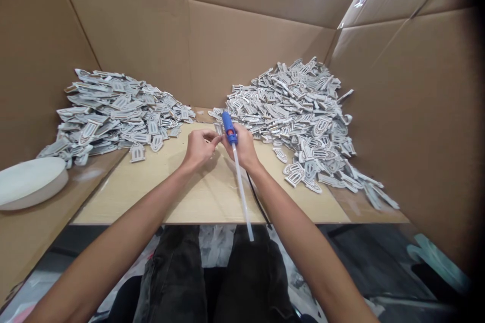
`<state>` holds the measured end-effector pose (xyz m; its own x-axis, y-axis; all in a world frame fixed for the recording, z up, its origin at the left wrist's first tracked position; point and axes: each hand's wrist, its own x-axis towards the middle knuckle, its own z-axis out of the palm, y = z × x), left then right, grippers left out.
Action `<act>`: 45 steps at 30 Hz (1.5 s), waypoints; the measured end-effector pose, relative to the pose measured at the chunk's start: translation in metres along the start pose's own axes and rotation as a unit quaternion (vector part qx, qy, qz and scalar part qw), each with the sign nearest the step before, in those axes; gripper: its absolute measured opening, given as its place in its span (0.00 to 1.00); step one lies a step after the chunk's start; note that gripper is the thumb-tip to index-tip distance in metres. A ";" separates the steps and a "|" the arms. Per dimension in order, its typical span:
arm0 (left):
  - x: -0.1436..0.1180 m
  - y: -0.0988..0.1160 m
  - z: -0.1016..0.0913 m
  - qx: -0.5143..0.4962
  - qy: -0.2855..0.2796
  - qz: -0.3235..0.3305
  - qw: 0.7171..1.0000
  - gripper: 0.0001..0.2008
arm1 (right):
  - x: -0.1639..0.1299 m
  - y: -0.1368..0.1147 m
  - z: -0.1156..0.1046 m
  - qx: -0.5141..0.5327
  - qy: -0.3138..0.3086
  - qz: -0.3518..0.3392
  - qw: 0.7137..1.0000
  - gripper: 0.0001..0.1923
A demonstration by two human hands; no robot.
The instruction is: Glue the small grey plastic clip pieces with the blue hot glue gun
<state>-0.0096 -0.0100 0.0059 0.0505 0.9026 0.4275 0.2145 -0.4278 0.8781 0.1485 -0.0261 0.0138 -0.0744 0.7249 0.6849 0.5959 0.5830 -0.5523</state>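
A blue hot glue gun (228, 126) is gripped in my right hand (242, 146) over the middle of the table. From its back end a long translucent glue stick (242, 194) runs down toward my lap. Just left of the gun, my left hand (201, 147) has thumb and fingertips pinched together, close to the right fingers. Whatever lies in that pinch is too small or hidden to tell. Behind both hands, grey-white arch-shaped flat pieces with cut-out slots form a left pile (121, 111) and a larger right pile (295, 106).
Cardboard walls (227, 45) enclose the back and sides of the tan tabletop (159, 197). A white round bowl (34, 181) stands at the left edge. The black cord (257, 202) hangs past the front edge beside my right forearm.
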 end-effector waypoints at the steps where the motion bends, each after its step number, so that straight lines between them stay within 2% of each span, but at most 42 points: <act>1: 0.000 0.000 0.000 0.007 -0.006 0.008 1.000 0.07 | 0.000 -0.001 0.000 -0.002 -0.001 0.002 1.000 0.09; 8: -0.002 0.001 0.000 0.019 -0.029 0.056 0.998 0.09 | 0.000 0.002 -0.001 0.038 0.004 0.026 0.999 0.08; 15: 0.009 -0.007 -0.003 -0.133 -0.015 0.068 0.989 0.12 | 0.004 0.011 -0.005 0.144 0.031 0.090 0.985 0.10; 19: 0.013 -0.006 -0.007 -0.154 0.014 0.066 0.986 0.12 | 0.006 0.010 -0.007 0.172 0.022 0.104 0.979 0.11; 24: 0.007 -0.003 -0.008 -0.080 0.010 0.118 0.990 0.08 | 0.005 0.008 -0.007 0.161 0.018 0.091 0.983 0.12; 27: 0.004 -0.003 -0.006 -0.031 0.001 0.132 0.991 0.07 | 0.003 0.007 -0.008 0.122 0.023 0.071 0.990 0.12; 32: 0.002 -0.002 -0.004 0.033 0.021 0.154 0.987 0.06 | 0.002 0.002 -0.009 0.047 0.022 0.030 0.998 0.09; 38: 0.000 -0.002 -0.004 0.127 0.018 0.197 0.972 0.07 | 0.001 -0.006 -0.005 0.014 0.019 0.016 1.000 0.08; 45: 0.001 -0.007 -0.004 0.260 0.002 0.225 0.939 0.06 | 0.000 -0.006 -0.002 0.012 0.008 -0.004 1.000 0.10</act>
<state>-0.0148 -0.0063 0.0014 0.2470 0.6350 0.7320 0.6200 -0.6841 0.3842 0.1466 -0.0298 0.0178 -0.0662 0.7145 0.6965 0.5766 0.5971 -0.5577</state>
